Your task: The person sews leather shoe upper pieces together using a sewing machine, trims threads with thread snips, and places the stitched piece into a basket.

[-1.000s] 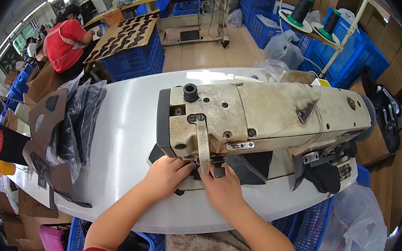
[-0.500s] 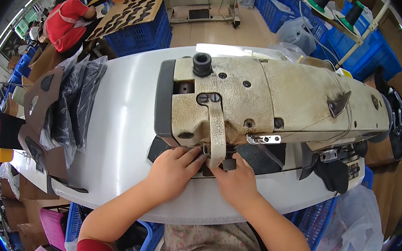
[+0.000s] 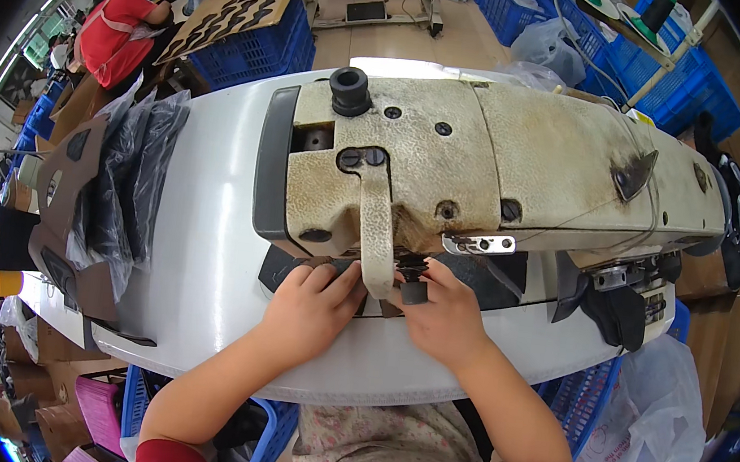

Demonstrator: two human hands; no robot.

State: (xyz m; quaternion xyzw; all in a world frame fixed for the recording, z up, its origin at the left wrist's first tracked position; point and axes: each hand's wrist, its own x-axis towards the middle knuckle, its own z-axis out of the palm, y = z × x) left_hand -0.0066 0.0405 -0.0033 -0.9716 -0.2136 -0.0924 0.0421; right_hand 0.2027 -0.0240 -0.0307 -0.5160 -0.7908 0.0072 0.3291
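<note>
An industrial sewing machine (image 3: 431, 165) with a worn cream head stands in front of me on a pale table. Under its head lies a flat dark piece of material (image 3: 279, 267), showing at both sides of my hands. My left hand (image 3: 306, 310) has its bent fingers on this piece, left of the needle area. On the other side, my right hand (image 3: 449, 322) grips close to the machine's dark round knob (image 3: 415, 292), thumb and fingers near the work. The machine head hides the needle and most of my fingertips.
Brown cut pieces (image 3: 75, 209) and plastic-wrapped dark pieces (image 3: 136, 179) lie at the table's left end. Dark curved pieces (image 3: 612, 312) sit at the right. A blue crate (image 3: 276, 442) stands below the table. Far left, a person in red (image 3: 120, 38) bends over work.
The view has shifted, so the machine appears slightly higher, larger and farther left. My fingers have moved slightly around the dark piece, and a brownish strip shows between my hands.
</note>
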